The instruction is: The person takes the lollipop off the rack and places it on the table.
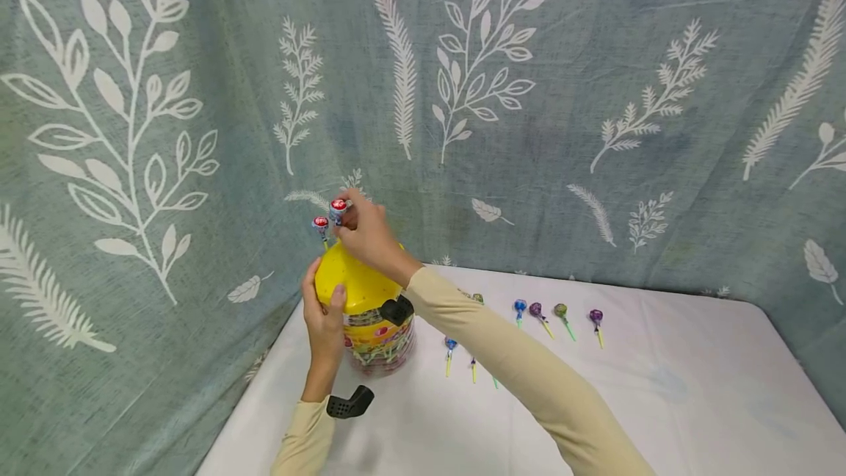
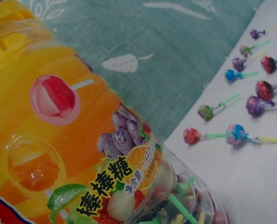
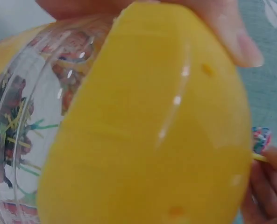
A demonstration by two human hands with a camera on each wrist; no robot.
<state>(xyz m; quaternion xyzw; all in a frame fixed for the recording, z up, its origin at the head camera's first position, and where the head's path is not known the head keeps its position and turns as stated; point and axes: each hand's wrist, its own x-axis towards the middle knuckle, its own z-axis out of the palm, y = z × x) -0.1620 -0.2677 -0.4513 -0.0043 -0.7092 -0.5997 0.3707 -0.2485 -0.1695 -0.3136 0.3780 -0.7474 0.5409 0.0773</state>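
A tall plastic lollipop jar (image 1: 380, 344) with a domed yellow lid (image 1: 357, 281) leans slightly on the table. My left hand (image 1: 324, 325) grips the lid's left side, its thumb on the near face. Above the dome, my right hand (image 1: 369, 235) pinches a lollipop (image 1: 338, 210) in a red and blue wrapper. A second such lollipop (image 1: 320, 223) stands by its stick at the lid's far left. In the right wrist view, small holes dot the lid (image 3: 175, 116), and the pinched lollipop (image 3: 260, 140) shows a yellow stick. Through the jar's clear wall (image 2: 194, 186) many lollipops are visible.
Several wrapped lollipops lie on the white table (image 1: 694, 373) right of the jar, among them a purple one (image 1: 596, 316), a green one (image 1: 561, 311) and a blue one (image 1: 520, 307). My right forearm covers part of them. A leaf-patterned cloth (image 1: 529, 131) hangs behind and at the left.
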